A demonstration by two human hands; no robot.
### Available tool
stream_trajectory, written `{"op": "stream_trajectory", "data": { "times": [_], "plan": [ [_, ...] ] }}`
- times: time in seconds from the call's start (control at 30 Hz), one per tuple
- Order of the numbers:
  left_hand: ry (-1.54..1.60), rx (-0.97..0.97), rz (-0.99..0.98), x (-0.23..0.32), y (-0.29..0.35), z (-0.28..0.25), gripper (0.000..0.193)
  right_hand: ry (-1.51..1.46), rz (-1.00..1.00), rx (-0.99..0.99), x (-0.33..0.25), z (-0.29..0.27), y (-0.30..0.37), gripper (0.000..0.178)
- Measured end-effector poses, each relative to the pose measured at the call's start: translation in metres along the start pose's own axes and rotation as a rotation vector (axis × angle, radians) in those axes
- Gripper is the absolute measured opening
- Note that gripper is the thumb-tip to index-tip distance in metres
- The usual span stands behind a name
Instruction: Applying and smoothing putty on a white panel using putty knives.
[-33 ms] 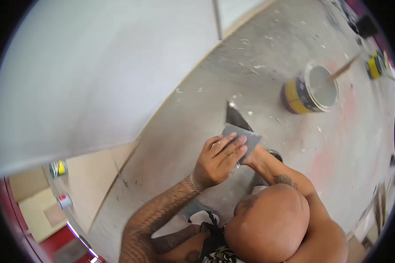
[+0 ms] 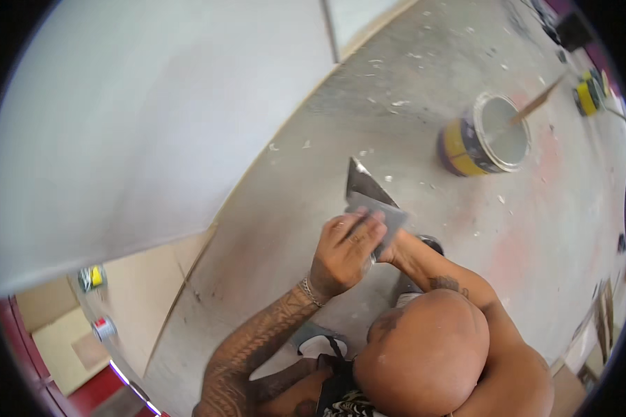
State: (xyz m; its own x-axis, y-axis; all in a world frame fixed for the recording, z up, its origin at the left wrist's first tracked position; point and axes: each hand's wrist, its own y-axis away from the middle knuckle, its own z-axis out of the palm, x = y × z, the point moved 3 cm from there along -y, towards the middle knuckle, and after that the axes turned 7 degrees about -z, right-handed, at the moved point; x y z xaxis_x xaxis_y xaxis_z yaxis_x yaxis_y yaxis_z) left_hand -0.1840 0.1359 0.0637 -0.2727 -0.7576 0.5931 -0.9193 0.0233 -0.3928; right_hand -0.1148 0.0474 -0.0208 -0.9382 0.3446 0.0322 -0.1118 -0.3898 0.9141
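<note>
My left hand [image 2: 344, 254], with a chain bracelet at its wrist, presses its fingers on a flat grey spreader [image 2: 391, 218]. The fingers are slightly blurred. Behind the spreader, the dark triangular blade of a scraper [image 2: 366, 182] sticks out, with pale residue along its edge. My right hand [image 2: 388, 251] is on the far side of the spreader, at the scraper's handle end; most of its fingers are hidden. The two tools overlap and look to be touching, held above the floor in front of my bent knee [image 2: 421, 354].
An open can [image 2: 459, 146] of pale grey material, with a wooden stick [image 2: 539, 103] leaning in it, stands to the right. A large white panel [image 2: 153, 139] fills the left. More cans [image 2: 588, 96] stand at the far right and lower left. Pale flakes dot the grey floor [image 2: 292, 174].
The view has shifted slightly, so the can and floor sit a little further left and higher. My left fingers have moved slightly on the spreader and are blurred; both tools stay together.
</note>
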Motion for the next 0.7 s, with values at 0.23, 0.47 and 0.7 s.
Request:
{"op": "stream_trajectory", "data": {
  "times": [0.23, 0.47, 0.7],
  "plan": [
    [0.264, 0.154, -0.674, -0.035, -0.017, 0.065, 0.035, 0.415, -0.078, -0.236, -0.051, -0.071, 0.011, 0.045],
    [1.188, 0.525, -1.127, -0.069, -0.019, 0.072, 0.021, 0.283, -1.050, 0.127, -0.088, -0.093, 0.018, 0.028],
    [2.115, 0.274, -1.731, -0.048, -0.014, 0.079, 0.031, 1.268, -2.138, -0.605, -0.083, -0.030, 0.071, 0.040]
  ]
}}
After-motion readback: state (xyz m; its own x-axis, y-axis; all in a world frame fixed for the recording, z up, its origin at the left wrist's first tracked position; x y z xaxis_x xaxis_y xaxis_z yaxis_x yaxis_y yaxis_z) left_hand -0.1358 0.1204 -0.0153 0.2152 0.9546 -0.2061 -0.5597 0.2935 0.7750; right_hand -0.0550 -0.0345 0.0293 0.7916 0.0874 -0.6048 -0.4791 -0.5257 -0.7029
